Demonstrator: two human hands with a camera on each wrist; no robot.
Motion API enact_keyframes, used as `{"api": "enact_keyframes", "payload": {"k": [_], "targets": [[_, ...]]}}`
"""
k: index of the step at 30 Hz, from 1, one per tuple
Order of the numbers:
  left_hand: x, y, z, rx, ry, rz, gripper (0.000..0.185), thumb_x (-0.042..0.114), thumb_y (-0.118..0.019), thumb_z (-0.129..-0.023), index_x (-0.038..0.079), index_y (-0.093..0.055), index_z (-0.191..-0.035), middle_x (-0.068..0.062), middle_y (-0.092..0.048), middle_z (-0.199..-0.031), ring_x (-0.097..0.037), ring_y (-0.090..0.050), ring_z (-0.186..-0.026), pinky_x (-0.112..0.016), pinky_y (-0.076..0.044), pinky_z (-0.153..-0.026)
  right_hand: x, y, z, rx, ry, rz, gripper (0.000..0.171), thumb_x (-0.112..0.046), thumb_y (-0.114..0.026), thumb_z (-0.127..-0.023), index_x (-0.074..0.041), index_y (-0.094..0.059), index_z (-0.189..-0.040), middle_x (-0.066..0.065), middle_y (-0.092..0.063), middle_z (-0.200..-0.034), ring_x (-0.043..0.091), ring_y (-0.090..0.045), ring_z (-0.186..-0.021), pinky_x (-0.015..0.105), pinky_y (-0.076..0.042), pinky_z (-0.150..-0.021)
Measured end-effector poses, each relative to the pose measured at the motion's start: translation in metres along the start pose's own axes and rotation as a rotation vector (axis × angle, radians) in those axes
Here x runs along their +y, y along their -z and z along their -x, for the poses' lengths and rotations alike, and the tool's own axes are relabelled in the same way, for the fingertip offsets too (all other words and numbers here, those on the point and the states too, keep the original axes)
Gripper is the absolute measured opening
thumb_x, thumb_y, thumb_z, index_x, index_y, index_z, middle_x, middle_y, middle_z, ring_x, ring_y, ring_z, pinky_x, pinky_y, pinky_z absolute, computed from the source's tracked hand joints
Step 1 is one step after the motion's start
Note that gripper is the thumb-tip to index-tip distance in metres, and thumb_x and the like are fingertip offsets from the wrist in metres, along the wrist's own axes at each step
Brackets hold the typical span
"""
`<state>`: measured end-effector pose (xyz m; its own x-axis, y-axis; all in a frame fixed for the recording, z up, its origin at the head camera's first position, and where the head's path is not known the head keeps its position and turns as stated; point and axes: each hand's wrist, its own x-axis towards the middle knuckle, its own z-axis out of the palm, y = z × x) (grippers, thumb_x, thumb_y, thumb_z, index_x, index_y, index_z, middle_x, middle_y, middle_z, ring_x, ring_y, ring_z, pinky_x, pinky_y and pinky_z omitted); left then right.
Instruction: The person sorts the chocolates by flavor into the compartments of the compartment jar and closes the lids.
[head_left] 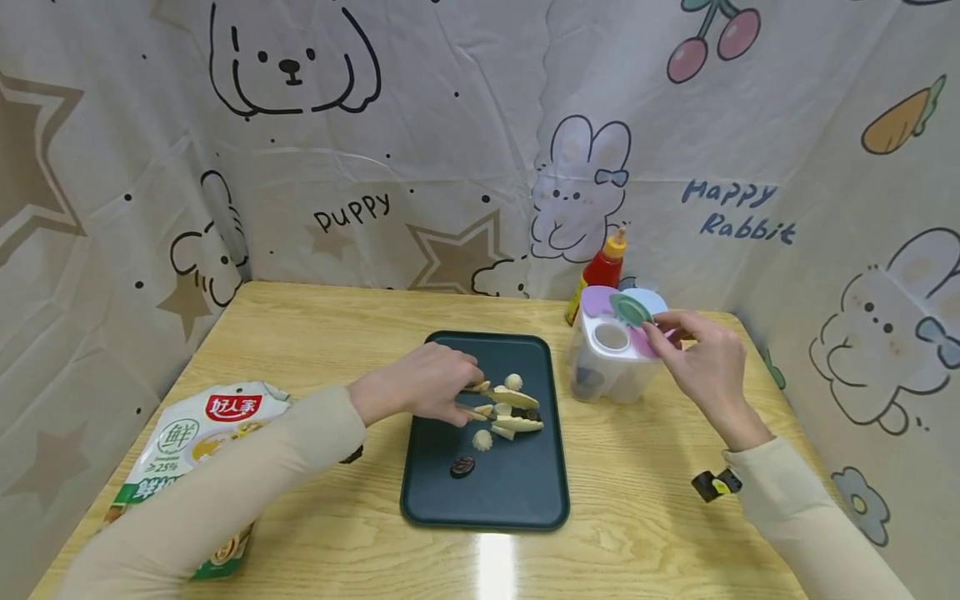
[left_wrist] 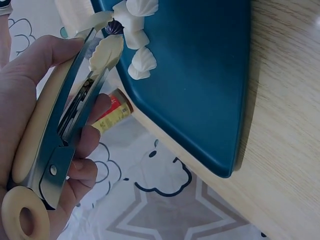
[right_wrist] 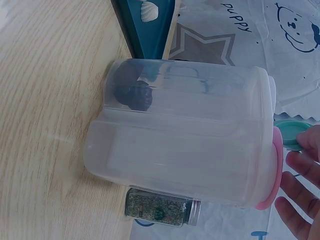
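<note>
**Left hand on tongs over tray, right hand at container lid**

Left hand (head_left: pixel 420 385) grips tongs (head_left: pixel 504 410), fingers (left_wrist: pixel 82 145) curled round the handles. Tong tips sit over the dark tray (head_left: pixel 457 500) mid-desk, among white shell-shaped pieces (head_left: pixel 482 440); one dark piece (head_left: pixel 462 467) lies apart, nearer the tray's front edge.

Right hand (head_left: pixel 705 362) is at the clear compartment container (head_left: pixel 611 358) just right of the tray, fingertips pinching the green flip lid (head_left: pixel 632 308), which is raised. A dark lump (right_wrist: pixel 132 92) sits inside one compartment.

Red sauce bottle (head_left: pixel 603 267) stands behind the container. Snack bag (head_left: pixel 198 442) lies at desk's left.
</note>
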<state>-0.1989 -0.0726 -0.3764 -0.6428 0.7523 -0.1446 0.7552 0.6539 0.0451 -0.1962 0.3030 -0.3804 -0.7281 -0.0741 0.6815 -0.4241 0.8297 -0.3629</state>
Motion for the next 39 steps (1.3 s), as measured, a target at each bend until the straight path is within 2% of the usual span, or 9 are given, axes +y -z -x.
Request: {"api": "enact_keyframes", "payload": {"k": [6, 11, 21, 26, 29, 36, 39], "targets": [[0.001, -0.001, -0.002, -0.003, -0.007, 0.001, 0.042, 0.041, -0.084, -0.088, 0.014, -0.078, -0.119, 0.001, -0.072, -0.098, -0.01, -0.053, -0.071, -0.024, -0.043, -0.064, -0.002, 0.0, 0.0, 0.007, 0.004, -0.019, 0.016, -0.008, -0.084, -0.087, -0.001, -0.081, -0.101, 0.017, -0.079, -0.088, 0.029, -0.068, -0.069, 0.003, -0.033, -0.065], [-0.002, 0.0, -0.001, 0.029, -0.016, 0.004, 0.041, 0.041, -0.083, -0.088, 0.014, -0.078, -0.118, 0.001, -0.07, -0.096, -0.009, -0.052, -0.069, -0.024, -0.041, -0.062, -0.001, 0.0, 0.0, 0.005, 0.008, -0.002, 0.017, -0.008, -0.084, -0.087, -0.001, -0.08, -0.102, 0.016, -0.079, -0.088, 0.028, -0.067, -0.069, 0.003, -0.033, -0.065], [-0.009, 0.019, 0.007, 0.122, -0.013, 0.059, 0.041, 0.04, -0.081, -0.091, 0.012, -0.075, -0.119, -0.004, -0.071, -0.099, -0.011, -0.052, -0.071, -0.023, -0.042, -0.062, -0.004, 0.001, 0.0, 0.015, 0.012, -0.025, 0.016, -0.009, -0.085, -0.087, -0.003, -0.081, -0.101, 0.016, -0.079, -0.088, 0.029, -0.068, -0.069, 0.001, -0.032, -0.067], [-0.01, 0.029, 0.007, 0.152, 0.009, 0.095, 0.046, 0.043, -0.079, -0.093, 0.012, -0.073, -0.127, -0.005, -0.068, -0.102, -0.012, -0.052, -0.073, -0.023, -0.04, -0.062, -0.004, 0.0, 0.0, 0.012, 0.01, -0.027, 0.017, -0.009, -0.086, -0.086, -0.003, -0.081, -0.101, 0.016, -0.079, -0.088, 0.029, -0.068, -0.069, 0.002, -0.032, -0.066], [-0.01, 0.034, 0.006, 0.201, 0.0, 0.109, 0.048, 0.043, -0.078, -0.093, 0.011, -0.072, -0.128, -0.004, -0.068, -0.102, -0.011, -0.052, -0.071, -0.022, -0.04, -0.061, -0.003, 0.0, 0.0, 0.008, 0.006, -0.02, 0.016, -0.009, -0.085, -0.087, -0.002, -0.081, -0.101, 0.016, -0.079, -0.088, 0.029, -0.068, -0.069, 0.003, -0.032, -0.066], [-0.01, 0.047, 0.003, 0.371, -0.037, 0.091, 0.044, 0.041, -0.08, -0.091, 0.011, -0.074, -0.122, -0.003, -0.07, -0.099, -0.011, -0.051, -0.064, -0.022, -0.035, -0.056, -0.002, -0.001, 0.0, 0.005, 0.008, -0.016, 0.016, -0.008, -0.084, -0.087, -0.001, -0.081, -0.101, 0.017, -0.079, -0.088, 0.03, -0.069, -0.069, 0.002, -0.032, -0.066], [-0.009, 0.052, -0.001, 0.409, -0.036, 0.091, 0.044, 0.042, -0.08, -0.091, 0.012, -0.075, -0.123, -0.003, -0.071, -0.101, -0.012, -0.051, -0.065, -0.023, -0.036, -0.057, -0.002, -0.001, 0.0, 0.008, 0.012, -0.006, 0.016, -0.008, -0.084, -0.087, -0.001, -0.081, -0.101, 0.016, -0.079, -0.087, 0.029, -0.068, -0.068, 0.003, -0.033, -0.066]]}}
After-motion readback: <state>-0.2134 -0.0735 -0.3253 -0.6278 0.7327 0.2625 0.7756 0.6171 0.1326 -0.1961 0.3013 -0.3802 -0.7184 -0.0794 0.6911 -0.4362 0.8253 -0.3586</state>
